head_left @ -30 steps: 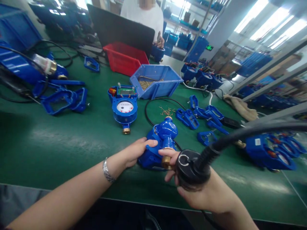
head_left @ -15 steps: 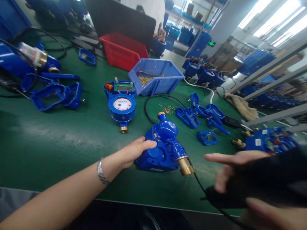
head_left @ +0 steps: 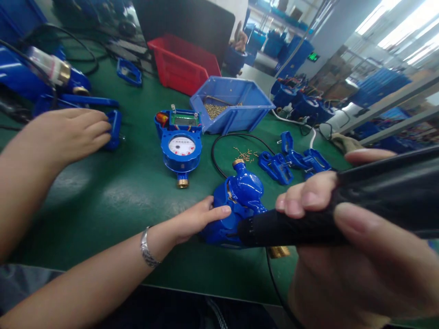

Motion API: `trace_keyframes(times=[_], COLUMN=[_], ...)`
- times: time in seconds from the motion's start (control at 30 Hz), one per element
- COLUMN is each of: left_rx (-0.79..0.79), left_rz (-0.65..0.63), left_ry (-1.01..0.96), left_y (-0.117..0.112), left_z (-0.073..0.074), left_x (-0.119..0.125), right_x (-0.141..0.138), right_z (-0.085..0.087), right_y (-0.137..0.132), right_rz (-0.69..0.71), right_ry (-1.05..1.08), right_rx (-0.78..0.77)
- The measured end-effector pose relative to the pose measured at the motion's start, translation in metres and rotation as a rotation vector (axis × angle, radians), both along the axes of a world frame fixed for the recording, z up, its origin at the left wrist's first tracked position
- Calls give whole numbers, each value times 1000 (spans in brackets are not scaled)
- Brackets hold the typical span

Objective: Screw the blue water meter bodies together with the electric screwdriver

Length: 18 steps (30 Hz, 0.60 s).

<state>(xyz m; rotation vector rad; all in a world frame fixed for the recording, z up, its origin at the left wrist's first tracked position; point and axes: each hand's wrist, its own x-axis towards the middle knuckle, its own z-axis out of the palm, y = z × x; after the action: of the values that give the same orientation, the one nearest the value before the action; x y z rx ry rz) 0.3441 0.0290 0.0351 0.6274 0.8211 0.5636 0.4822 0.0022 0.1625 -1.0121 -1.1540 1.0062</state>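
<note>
My left hand (head_left: pixel 194 220), with a silver bracelet at the wrist, is closed around the side of a blue water meter (head_left: pixel 246 186). The meter lies face down on the green table, its rounded brass-ended pipe body up. My right hand (head_left: pixel 363 256) grips a black electric screwdriver (head_left: pixel 291 228), held nearly level from the right. The screwdriver's tip reaches the back of the meter's blue housing; whether it sits on a screw I cannot tell. The tool covers part of the pipe. Small brass screws (head_left: pixel 245 155) lie scattered just behind the meter.
A second water meter (head_left: pixel 181 148) stands face up, its circuit board exposed. Behind are a blue bin (head_left: pixel 240 116) of screws and a red bin (head_left: pixel 181 64). Blue covers (head_left: pixel 274 167) lie at right. Another person's hand (head_left: pixel 68 135) reaches over blue frames at left.
My right hand has brought the screwdriver left, up against the meter's back. Another person's hand has come in over the blue frames at left. My left hand keeps its hold.
</note>
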Motion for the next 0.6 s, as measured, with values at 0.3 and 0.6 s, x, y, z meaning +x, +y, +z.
trace_keyframes(times=[0.3,0.6], left_rx=[27,-17], left_rz=[117,119], left_ry=[26,-18], left_y=[-5,-4], left_z=[1,-4], left_x=[15,11], right_x=[-9,-13], right_z=[-21,-25], right_y=[7,7], right_rz=[8,52], right_ry=[139,115], right_rx=[15,4])
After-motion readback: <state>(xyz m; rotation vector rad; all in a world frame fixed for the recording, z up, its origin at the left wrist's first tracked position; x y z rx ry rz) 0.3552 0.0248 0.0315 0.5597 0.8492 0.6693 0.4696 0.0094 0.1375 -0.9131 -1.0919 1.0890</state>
